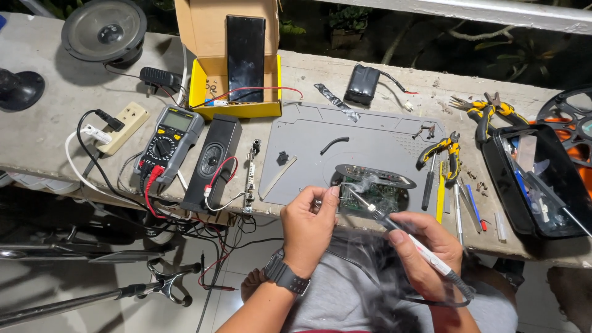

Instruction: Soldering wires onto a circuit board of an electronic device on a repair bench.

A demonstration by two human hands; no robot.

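Observation:
My right hand [425,250] grips a slim soldering iron [394,228], its tip down on a green circuit board [370,196] at the near edge of a grey work mat [345,135]. A wisp of smoke rises at the tip. My left hand [308,225], with a black watch on the wrist, pinches something thin, probably solder wire, right beside the board; the wire is too fine to make out. A dark oval cover [375,176] lies just behind the board.
On the concrete ledge: a multimeter [168,140] with red leads, a black speaker box [213,161], a yellow cardboard box [234,80] with a phone, a battery pack [362,83], yellow-handled pliers [443,151], screwdrivers, a black tool tray [542,179], a loose speaker cone [103,28].

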